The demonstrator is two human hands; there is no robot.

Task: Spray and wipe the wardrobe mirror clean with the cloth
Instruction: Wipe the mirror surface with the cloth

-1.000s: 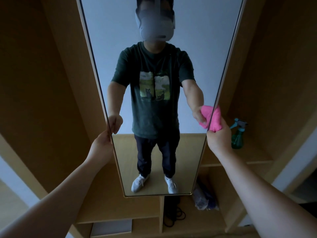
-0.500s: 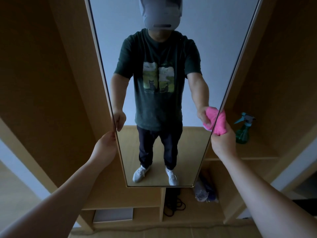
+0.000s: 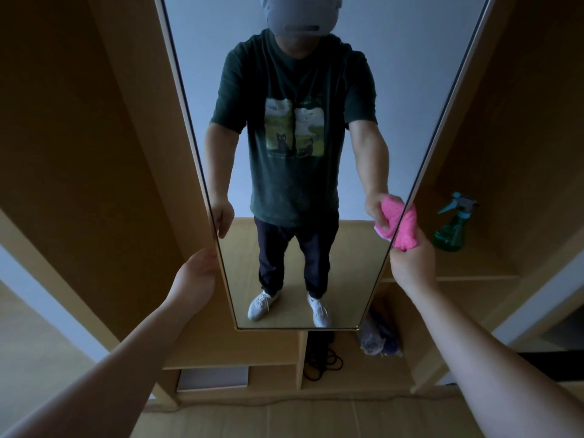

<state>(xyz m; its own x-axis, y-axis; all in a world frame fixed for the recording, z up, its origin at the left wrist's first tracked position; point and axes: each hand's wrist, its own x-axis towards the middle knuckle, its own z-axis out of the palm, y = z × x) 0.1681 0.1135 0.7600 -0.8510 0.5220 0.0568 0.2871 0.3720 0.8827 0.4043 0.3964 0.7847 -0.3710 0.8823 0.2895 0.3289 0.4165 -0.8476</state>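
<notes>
Your right hand (image 3: pixel 412 263) is clenching the cloth (image 3: pixel 406 229) at the mirror (image 3: pixel 363 90)'s right edge, glass lying leftward; your left hand (image 3: pixel 197 273) is gripping the opposite edge.

Dark green cat-print T-shirt (image 3: pixel 295 178), dark trousers (image 3: pixel 274 251), white sneakers (image 3: pixel 261 306)

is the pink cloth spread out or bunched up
Bunched up: the cloth is a crumpled wad gripped in the right hand at the mirror's right edge.

At centre frame the mirror (image 3: pixel 303 184) is glossy glass; the wardrobe (image 3: pixel 94 153) around it is matt wood. The cloth (image 3: pixel 406 230) looks fuzzy, and the spray bottle (image 3: pixel 452 232), right, is translucent plastic.
</notes>
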